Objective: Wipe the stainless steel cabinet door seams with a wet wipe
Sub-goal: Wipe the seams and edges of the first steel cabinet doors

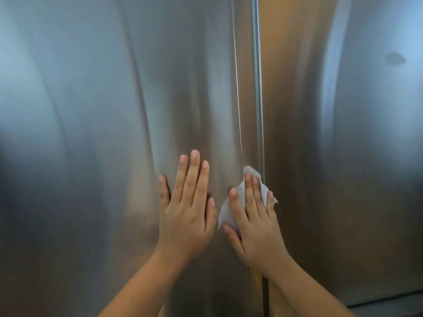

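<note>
**Wet wipe pressed flat at the seam between 2 steel doors**

2 brushed stainless steel doors are filling the view, the left door (91,133) and the right door (343,156), and the vertical seam (258,99) is running between them from the top edge down past the wrists. Both bare forearms are reaching up from the bottom of the frame.

The left hand (187,213) is lying flat against the left door, just beside the seam. Its fingers (194,170) are pointing straight up and sitting close together, with the little finger set slightly apart and the thumb resting along the side. It is holding nothing.

The right hand (254,225) is pressing the white wet wipe (226,211) against the metal with an open palm. Its fingers (248,191) are lying straight and a little spread on top of the wipe, not curling round it, and the thumb is pointing out to the left across the wipe's lower edge. The wipe is sitting low in the frame, crumpled over the rounded edge of the left door, with its top corner touching the seam and its right corner showing past the little finger onto the right door. The 2 hands are sitting side by side, near each other but not touching.

A dark oval smudge (394,58) is showing high on the right door, well apart from both hands.
</note>
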The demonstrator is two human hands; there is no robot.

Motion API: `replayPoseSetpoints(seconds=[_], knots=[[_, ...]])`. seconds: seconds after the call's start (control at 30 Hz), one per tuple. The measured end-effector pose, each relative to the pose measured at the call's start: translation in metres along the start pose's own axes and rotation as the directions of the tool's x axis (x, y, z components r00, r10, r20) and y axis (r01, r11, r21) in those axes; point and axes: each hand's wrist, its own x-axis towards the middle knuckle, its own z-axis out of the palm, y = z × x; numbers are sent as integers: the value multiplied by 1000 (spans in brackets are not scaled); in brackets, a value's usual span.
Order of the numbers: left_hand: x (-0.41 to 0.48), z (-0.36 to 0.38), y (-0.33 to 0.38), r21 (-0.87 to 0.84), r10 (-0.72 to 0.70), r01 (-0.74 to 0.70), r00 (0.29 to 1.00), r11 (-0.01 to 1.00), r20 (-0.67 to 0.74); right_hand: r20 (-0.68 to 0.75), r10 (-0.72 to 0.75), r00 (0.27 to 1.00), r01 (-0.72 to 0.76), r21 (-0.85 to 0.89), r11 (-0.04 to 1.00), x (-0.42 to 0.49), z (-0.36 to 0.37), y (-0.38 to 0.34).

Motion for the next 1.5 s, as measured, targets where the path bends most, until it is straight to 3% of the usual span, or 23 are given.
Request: replayPoseSetpoints(seconds=[0.3, 0.57, 0.87, 1.2, 1.5], knots=[[-21, 1, 16, -106, -44, 51, 997, 993, 71, -78, 24, 997, -20, 51, 999, 37, -7, 4], [-69, -4, 32, -150, -54, 94, 966, 984, 253, 120, 60, 991, -66, 46, 997, -79, 16, -16], [-96, -5, 42, -159, -68, 130, 935, 979, 347, 79, 74, 994, -81, 92, 992, -57, 13, -13], [-124, -13, 41, -96, -20, 78, 866, 992, 499, 298, 113, 948, -152, 109, 982, -159, 33, -31], [-130, -19, 44, -100, -39, 110, 844, 989, 536, 299, 170, 939, -212, 116, 970, -144, 32, -31]])
